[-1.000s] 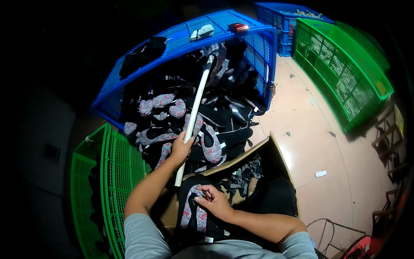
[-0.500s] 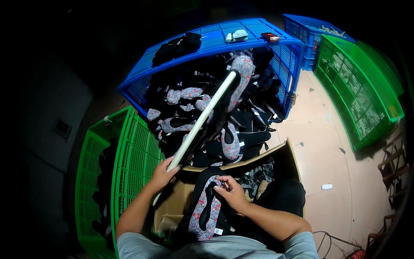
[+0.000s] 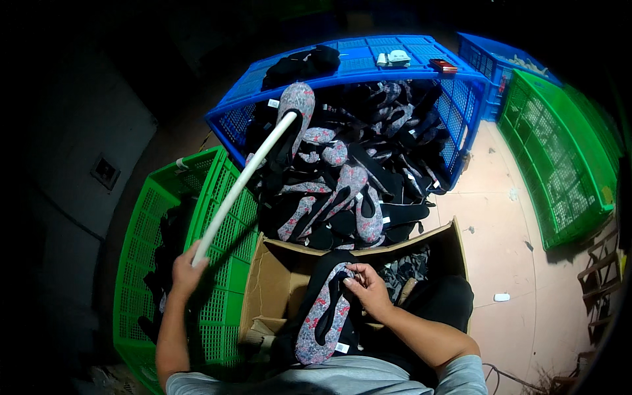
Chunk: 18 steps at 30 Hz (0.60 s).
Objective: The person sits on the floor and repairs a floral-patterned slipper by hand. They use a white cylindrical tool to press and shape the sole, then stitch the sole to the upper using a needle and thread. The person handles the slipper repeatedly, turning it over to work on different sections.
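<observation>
Over green crate (image 3: 197, 197): white rod (image 3: 242, 185) in left hand (image 3: 186, 271), tip up-right.

Fisheye view w/ a black vignette ringing the frame; straight edges are bending hard toward the rim. Light is falling from above onto the centre, brightening the blue crate (image 3: 421, 62) & the pale floor (image 3: 500, 217), while the left side & top are sinking into near-dark. Colours are looking saturated. Centre is sharp; the edges are going soft. Shadows are pooling inside the cardboard box (image 3: 263, 289).
</observation>
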Motion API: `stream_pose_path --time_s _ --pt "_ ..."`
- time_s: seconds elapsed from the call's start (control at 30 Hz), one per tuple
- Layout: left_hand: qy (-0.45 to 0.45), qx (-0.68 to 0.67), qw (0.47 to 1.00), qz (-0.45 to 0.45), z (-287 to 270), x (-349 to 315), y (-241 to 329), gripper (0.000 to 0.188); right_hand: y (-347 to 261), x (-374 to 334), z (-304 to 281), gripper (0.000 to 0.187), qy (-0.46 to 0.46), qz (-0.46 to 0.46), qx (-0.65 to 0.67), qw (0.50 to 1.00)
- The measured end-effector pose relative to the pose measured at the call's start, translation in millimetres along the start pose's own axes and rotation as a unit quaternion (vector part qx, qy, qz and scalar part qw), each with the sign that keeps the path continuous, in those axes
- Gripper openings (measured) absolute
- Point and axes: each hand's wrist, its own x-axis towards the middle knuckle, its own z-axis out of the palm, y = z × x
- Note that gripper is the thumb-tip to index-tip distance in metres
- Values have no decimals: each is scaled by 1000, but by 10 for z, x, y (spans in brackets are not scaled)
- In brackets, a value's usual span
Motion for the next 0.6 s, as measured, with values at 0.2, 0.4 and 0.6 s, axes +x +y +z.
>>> stream_pose_path --time_s 0.2,0.4,0.6 --pt "-36 280 956 84 -164 -66 -33 51 -18 -17 -14 32 -4 5 -9 1000" --pt "-66 276 958 54 41 -180 -148 53 -13 -13 -16 32 -2 2 -5 1000" --pt "-39 249 967 19 154 -148 -179 55 -23 -18 -21 32 -3 7 -23 1000"
